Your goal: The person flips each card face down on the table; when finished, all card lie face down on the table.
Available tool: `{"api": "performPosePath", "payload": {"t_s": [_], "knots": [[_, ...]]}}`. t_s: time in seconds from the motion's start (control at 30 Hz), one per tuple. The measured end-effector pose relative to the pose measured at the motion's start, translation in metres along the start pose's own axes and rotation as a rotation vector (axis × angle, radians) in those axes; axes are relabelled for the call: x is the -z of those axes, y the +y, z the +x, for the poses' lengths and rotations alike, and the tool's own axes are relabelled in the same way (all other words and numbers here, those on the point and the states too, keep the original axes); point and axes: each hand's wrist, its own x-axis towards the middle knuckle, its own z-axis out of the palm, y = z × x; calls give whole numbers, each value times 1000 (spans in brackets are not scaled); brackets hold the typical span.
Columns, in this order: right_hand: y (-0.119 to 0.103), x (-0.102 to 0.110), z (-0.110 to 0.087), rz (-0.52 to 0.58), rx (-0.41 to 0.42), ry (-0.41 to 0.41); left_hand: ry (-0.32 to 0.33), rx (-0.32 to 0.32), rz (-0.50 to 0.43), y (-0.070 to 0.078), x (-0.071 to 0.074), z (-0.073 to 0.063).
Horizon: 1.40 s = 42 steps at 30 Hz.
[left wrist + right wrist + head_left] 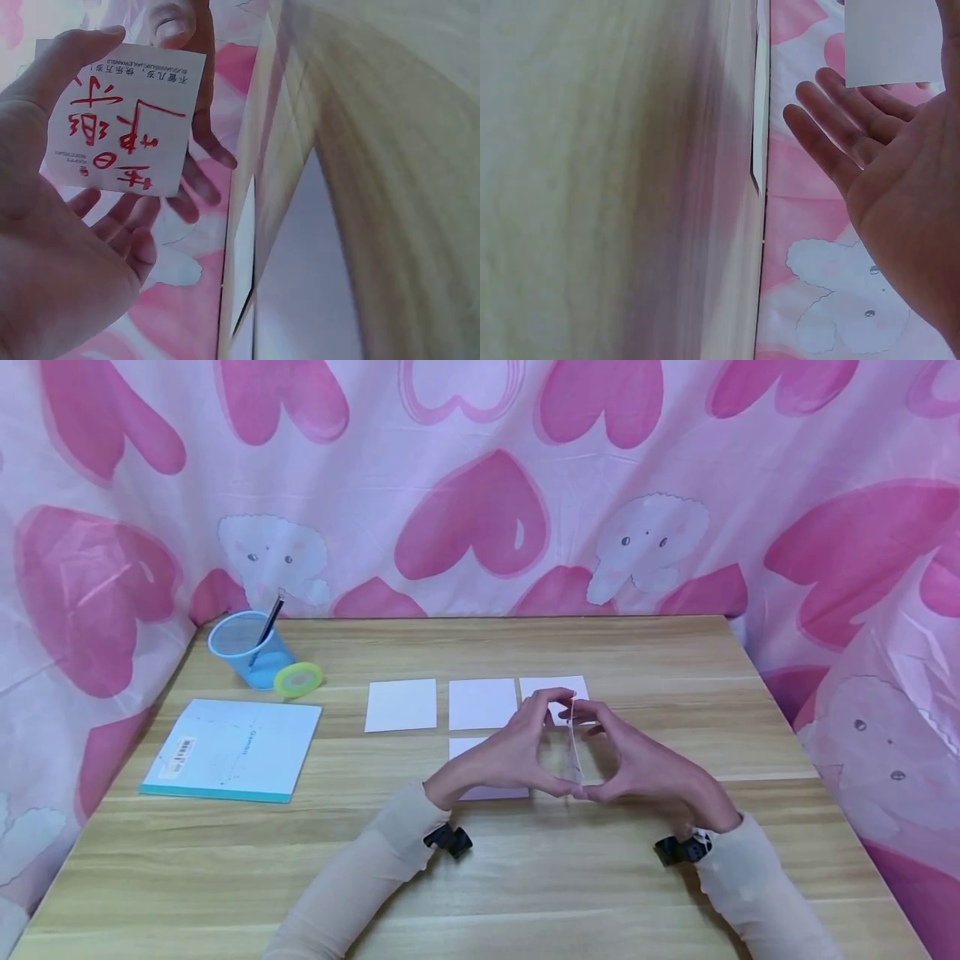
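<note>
Over the table, a square white card (574, 745) stands on edge between my two hands, seen nearly edge-on in the head view. My left hand (504, 750) holds its edges between thumb and fingertips. From the other side my right hand (647, 762) grips the same card, thumbs meeting at the near edge. Red handwritten characters cover the card's face (124, 127) in the left wrist view, along with small printed text. The opposite face (894, 45) looks blank in the right wrist view, where my right fingers spread behind it.
Several white cards lie blank side up: one at left (401, 705), one in the middle (482, 703), one at right (534, 687) and one nearer (487, 793), partly behind my left hand. Further left are a light-blue notebook (232, 747), a blue pen cup (243, 639) and a green tape roll (298, 679).
</note>
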Motion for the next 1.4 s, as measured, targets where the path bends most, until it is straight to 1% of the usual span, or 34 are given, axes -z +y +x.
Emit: {"api": "performPosePath", "payload": {"t_s": [0.1, 0.2, 0.33, 0.43, 0.53, 0.6, 0.7, 0.77, 0.87, 0.97, 1.03, 1.2, 1.4], "knots": [[-2, 2, -2, -58, -34, -7, -2, -8, 10, 1, 5, 0], [-4, 6, -5, -148, -40, 8, -17, 13, 63, 2, 12, -2], [-6, 11, -8, -273, -20, 25, -72, 86, 190, 2, 19, -7], [-7, 13, -9, -333, -12, 16, -98, 130, 303, 1, 21, -10], [-7, 14, -10, -372, -19, 9, -110, 144, 416, 0, 19, -11], [-6, 15, -11, -396, -22, 6, -113, 144, 470, 0, 18, -11], [-5, 15, -11, -409, -20, 7, -123, 146, 513, -2, 15, -11], [-4, 15, -12, -403, -26, 6, -139, 158, 554, -3, 13, -12], [-4, 14, -13, -387, -44, -7, -186, 190, 634, -4, 9, -13], [-3, 11, -12, -395, -62, -35, -239, 220, 706, -3, 2, -14], [-2, 10, -12, -402, -63, -52, -259, 225, 740, -3, -2, -15], [1, 8, -11, -411, -54, -69, -276, 226, 778, -4, -7, -15], [5, 7, -11, -427, -41, -83, -288, 226, 789, -4, -8, -16]]}}
